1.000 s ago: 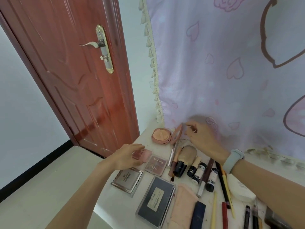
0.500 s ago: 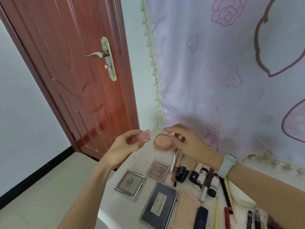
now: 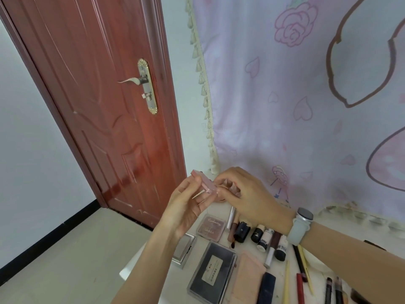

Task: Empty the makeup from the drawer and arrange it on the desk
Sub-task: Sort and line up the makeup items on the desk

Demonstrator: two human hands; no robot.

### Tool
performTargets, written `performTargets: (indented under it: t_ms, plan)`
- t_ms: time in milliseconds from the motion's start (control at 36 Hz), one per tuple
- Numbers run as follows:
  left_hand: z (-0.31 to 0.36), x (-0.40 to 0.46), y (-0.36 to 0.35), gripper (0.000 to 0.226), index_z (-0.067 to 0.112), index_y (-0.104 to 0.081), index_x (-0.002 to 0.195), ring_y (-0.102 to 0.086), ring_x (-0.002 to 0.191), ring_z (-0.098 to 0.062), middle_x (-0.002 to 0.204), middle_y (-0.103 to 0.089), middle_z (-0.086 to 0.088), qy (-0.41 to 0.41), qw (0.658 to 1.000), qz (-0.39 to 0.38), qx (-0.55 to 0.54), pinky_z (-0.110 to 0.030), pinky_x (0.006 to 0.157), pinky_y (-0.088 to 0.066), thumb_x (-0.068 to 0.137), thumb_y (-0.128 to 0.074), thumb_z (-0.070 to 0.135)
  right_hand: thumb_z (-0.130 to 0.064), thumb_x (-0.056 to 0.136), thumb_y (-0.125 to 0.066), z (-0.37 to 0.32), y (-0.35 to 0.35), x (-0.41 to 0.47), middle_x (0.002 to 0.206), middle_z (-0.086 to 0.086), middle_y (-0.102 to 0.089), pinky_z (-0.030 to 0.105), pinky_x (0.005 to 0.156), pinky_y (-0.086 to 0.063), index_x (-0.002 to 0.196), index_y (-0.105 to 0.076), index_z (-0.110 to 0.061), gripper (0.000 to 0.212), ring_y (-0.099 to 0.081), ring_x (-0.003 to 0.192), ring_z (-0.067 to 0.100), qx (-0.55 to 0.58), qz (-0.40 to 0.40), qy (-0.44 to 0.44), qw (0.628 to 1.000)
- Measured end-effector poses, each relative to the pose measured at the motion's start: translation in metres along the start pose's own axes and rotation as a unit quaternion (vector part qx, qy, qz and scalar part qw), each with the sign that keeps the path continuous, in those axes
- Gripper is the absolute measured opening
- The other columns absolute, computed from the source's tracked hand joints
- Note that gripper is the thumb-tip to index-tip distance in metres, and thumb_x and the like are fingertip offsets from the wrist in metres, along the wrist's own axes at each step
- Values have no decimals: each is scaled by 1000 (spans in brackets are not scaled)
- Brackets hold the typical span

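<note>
A small pink compact [image 3: 202, 182] is held up above the far left corner of the white desk [image 3: 151, 255]. My left hand [image 3: 186, 207] grips it from below and the left, fingers curled round its edge. My right hand [image 3: 243, 194] pinches its right end; a grey watch sits on that wrist. Below the hands lie a mauve palette [image 3: 210, 227], a silver-framed palette [image 3: 185, 249], a black palette [image 3: 213, 273], a peach case [image 3: 247, 277] and several tubes [image 3: 266, 238] and pencils [image 3: 300, 279] in a row.
A red-brown door [image 3: 98, 106] with a metal handle [image 3: 133, 80] stands left of the desk. A pink printed curtain [image 3: 306, 106] hangs behind the desk. Pale floor [image 3: 65, 249] lies to the left.
My left hand lifted the pink compact off the desk and raised it. My right hand left the round blush compact and came over to pinch the pink one. The view tilted downward.
</note>
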State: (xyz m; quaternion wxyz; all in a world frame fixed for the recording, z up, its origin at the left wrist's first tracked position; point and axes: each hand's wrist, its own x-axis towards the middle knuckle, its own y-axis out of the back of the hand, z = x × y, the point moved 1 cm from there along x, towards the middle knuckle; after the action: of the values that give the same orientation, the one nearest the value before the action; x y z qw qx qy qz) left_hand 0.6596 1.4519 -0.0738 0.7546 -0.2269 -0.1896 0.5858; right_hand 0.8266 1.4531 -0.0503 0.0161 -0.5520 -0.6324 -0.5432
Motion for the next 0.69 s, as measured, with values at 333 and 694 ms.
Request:
performTargets:
  t_ms: [333,694]
  plan:
    - [-3,-10,-11,55,23,-58,120,-54,110,-3,116,-55,12,-253,818,36,515,-18,98,-41,70,-80,15,-29,87,-61,7,11,13,78,-7,-73,20,69,-54,93,-71,-26,12,-68,74,5,257,-139,-243,925]
    - [-8,-7,-15,60,16,-57,124,-52,104,1,114,-55,7,-298,749,24,591,-16,94,-43,69,-81,12,-13,77,-59,-2,12,16,82,14,-72,42,82,-53,82,-70,-15,12,-63,68,17,208,-155,-294,920]
